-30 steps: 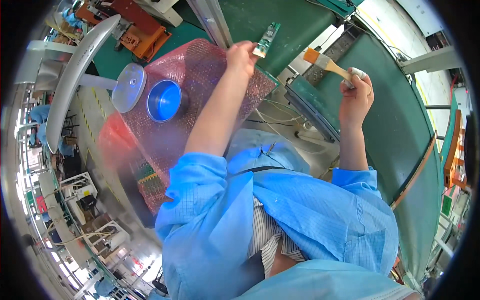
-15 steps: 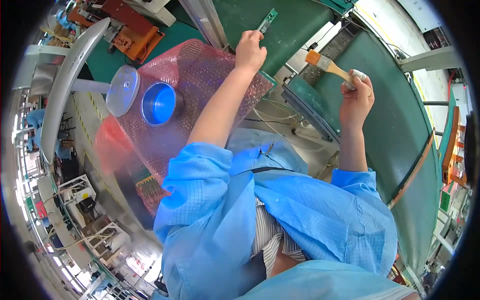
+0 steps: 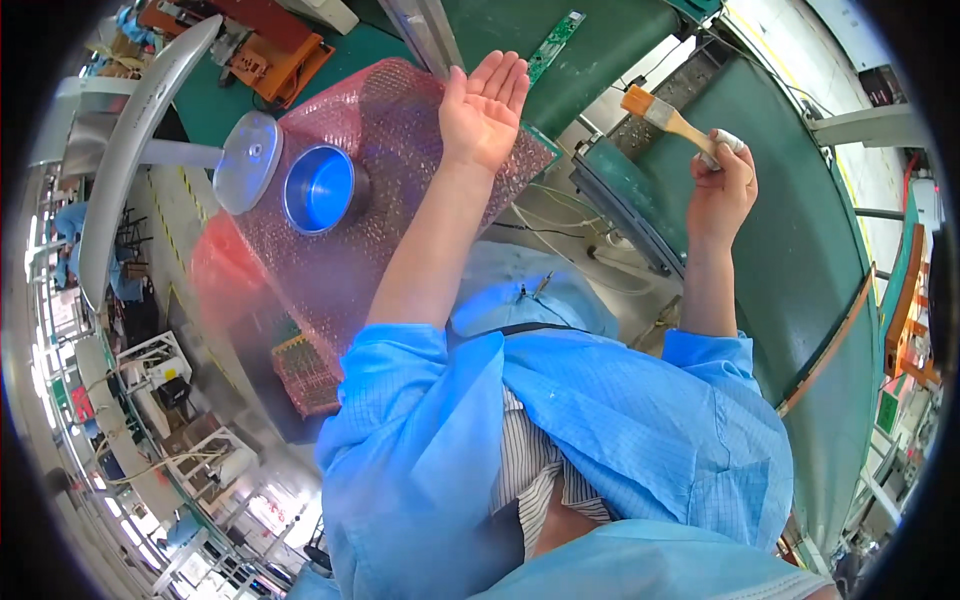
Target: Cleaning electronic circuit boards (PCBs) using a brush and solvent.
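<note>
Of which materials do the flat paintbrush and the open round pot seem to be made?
Flat paintbrush: pale tan handle, probably smooth wood; orange bristles, natural or synthetic unclear; greyish ferrule, perhaps metal. Round pot: likely smooth metal, since its rim gleams.

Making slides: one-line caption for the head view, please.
Left hand open, palm up, near a green circuit board; right hand holding an orange-bristled brush.

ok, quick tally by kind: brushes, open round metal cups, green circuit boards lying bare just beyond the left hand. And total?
Brushes: 1, the brush in the right hand
Cups: 1, the metal cup, blue inside
Boards: 1, the green circuit board beyond the left hand
Total: 3
</note>
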### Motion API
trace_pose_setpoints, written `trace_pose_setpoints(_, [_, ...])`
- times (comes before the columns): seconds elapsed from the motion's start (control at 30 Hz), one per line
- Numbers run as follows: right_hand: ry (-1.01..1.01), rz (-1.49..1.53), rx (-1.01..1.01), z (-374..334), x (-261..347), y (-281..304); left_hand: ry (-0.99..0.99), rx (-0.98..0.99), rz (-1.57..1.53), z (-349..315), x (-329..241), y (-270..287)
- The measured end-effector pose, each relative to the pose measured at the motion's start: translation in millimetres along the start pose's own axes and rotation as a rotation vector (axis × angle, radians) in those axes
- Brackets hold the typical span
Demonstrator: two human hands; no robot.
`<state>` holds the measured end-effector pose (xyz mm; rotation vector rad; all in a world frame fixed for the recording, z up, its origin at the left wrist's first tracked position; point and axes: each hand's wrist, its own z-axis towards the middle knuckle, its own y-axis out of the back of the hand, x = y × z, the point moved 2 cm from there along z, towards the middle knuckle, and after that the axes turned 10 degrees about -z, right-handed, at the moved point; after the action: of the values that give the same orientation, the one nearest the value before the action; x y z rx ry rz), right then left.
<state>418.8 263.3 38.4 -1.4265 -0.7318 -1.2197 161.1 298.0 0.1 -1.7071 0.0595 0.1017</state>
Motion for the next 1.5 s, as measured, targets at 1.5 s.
trace_pose_setpoints(1.5, [0.017,-0.081,0.521,-115.5,-53.3,-183.2,-1.165,-0.797,0.817,-407.0,-232.1,163.4])
